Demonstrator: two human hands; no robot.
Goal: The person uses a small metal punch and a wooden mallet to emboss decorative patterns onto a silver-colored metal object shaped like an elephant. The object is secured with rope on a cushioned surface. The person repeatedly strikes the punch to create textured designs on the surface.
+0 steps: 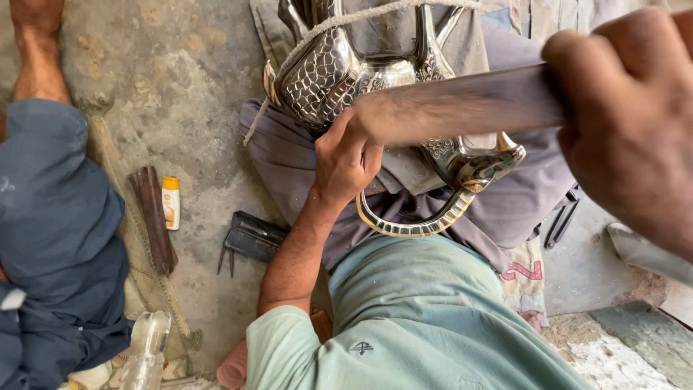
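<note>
Much is cut off or unclear. The shiny embossed metal piece point(361, 72) runs out past the top edge at 12 o'clock, so its full shape cannot be told; a scaled pattern and a curved ribbed band at its lower end do show. A pale cord point(317, 32) loops across its upper part. The long tool point(462, 105) is smeared by motion blur, so its surface and tip are hard to read; it may be a file, but that cannot be confirmed. The right hand point(635, 123), at 2 o'clock, is very near the camera and partly out of view; its fingers are wrapped tight around the tool's near end. The left hand point(345, 159), near centre, is curled with the fingers pressed together, bearing on the metal piece where the tool's far end crosses it; whether it also pinches the tool's tip cannot be told. The metal piece rests on the person's lap, over grey cloth point(289, 155). At 9 o'clock another person's blue-clad leg point(58, 217) is partly out of frame. On the concrete floor point(188, 94) at 8 o'clock lie a small orange-and-white tube point(171, 202), a dark wooden stick point(153, 217) and dark metal pliers-like tool point(249, 238). A clear bottle point(144, 354) sits at 7 o'clock, blurred.
</note>
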